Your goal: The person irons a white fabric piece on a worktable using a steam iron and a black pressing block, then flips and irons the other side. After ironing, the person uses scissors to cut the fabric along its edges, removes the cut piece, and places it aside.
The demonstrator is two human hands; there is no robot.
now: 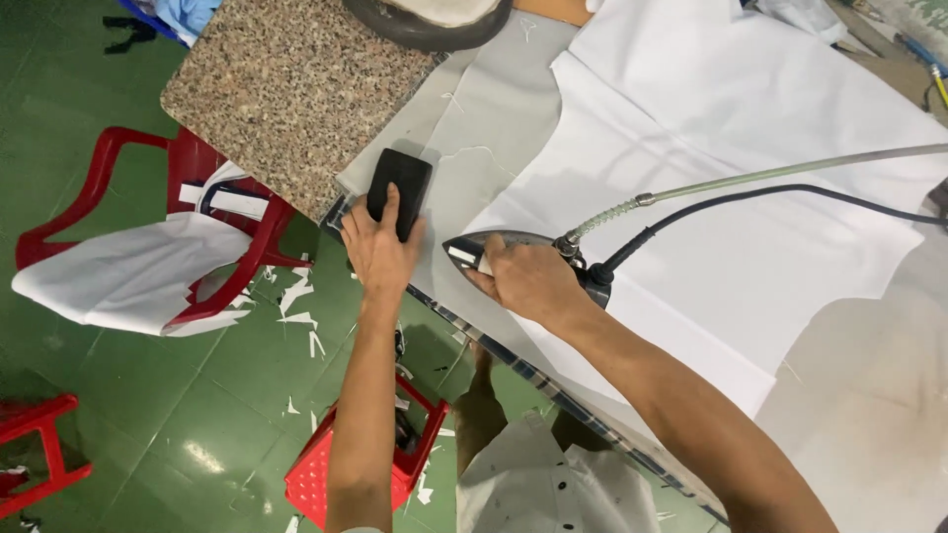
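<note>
bright, even indoor light fills the view from the head camera, and the white fabric (750, 197) on the bench (474, 109) is nearly washed out, its folds faint. soft, short shadows lie under the right hand (528, 281) and its forearm, and a pale sheen of glare sits on the green floor (197, 454). focus is sharp in the middle, while straight lines bow and stretch toward the edges.

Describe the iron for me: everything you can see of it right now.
The iron is a grey metal steam iron with a pointed nose aimed left, lying flat on the grey padded board beside the white fabric. The right hand grips its handle, hiding most of the body. A braided silvery hose and a black cable run from its rear toward the right.
</note>
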